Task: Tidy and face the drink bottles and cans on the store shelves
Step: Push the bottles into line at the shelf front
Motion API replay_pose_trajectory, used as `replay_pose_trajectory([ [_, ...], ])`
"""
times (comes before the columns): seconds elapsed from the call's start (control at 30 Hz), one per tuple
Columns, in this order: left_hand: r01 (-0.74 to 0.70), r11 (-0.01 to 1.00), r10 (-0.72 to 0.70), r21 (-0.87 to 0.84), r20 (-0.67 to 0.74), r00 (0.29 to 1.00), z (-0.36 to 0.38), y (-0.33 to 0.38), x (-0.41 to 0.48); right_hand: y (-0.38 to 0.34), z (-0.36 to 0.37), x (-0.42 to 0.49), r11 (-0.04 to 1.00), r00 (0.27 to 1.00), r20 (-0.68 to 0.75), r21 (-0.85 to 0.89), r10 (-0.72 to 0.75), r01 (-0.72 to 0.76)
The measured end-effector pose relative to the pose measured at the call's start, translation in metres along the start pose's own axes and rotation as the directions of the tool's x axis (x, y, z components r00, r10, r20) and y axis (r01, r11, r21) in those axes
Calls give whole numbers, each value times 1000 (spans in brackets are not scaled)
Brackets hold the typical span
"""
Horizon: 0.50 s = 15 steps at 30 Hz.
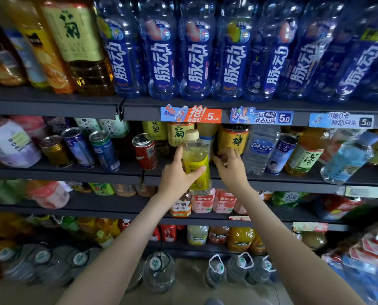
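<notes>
My left hand (178, 175) grips a yellow-labelled drink bottle (195, 159) with a cream cap, held upright in front of the second shelf (73, 172). Just to its right, my right hand (230, 167) reaches toward a yellow-labelled bottle (234, 137) standing on that shelf, its fingers curled near the bottle's base; whether they touch it I cannot tell. A red can (145, 150) stands left of the held bottle. A clear water bottle (260, 148) stands right of my right hand.
Blue-labelled bottles (194, 51) line the top shelf above price tags (191, 114). Cans (104, 147) and tea bottles (304, 153) crowd the second shelf. Lower shelves hold juice bottles (224, 200). Large water jugs (159, 271) sit on the floor.
</notes>
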<state>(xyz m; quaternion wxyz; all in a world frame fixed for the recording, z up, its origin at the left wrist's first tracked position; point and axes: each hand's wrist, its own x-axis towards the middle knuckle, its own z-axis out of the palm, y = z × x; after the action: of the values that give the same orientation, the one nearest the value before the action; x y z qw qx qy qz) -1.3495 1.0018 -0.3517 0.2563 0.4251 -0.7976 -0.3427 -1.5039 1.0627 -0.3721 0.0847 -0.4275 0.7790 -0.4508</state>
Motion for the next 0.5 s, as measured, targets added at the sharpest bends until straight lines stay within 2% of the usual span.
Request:
replay_pose_trajectory([
  [0.1,5,991,3,-134,60,998,-19,12,-10,-24,-24,-24,980,978,206,193,13,-54],
  [0.17,1,981,20,-195,105,994,-33,25,-16,-41,-42,-35,963,959,283,249,27,-101],
  [0.33,-17,969,75,-247,229,970,-62,72,-29,-80,-94,-51,955,936,352,275,9,-112],
  [0.5,-74,967,114,-242,156,981,-71,124,-33,-103,-137,-56,966,917,395,254,-54,-52],
])
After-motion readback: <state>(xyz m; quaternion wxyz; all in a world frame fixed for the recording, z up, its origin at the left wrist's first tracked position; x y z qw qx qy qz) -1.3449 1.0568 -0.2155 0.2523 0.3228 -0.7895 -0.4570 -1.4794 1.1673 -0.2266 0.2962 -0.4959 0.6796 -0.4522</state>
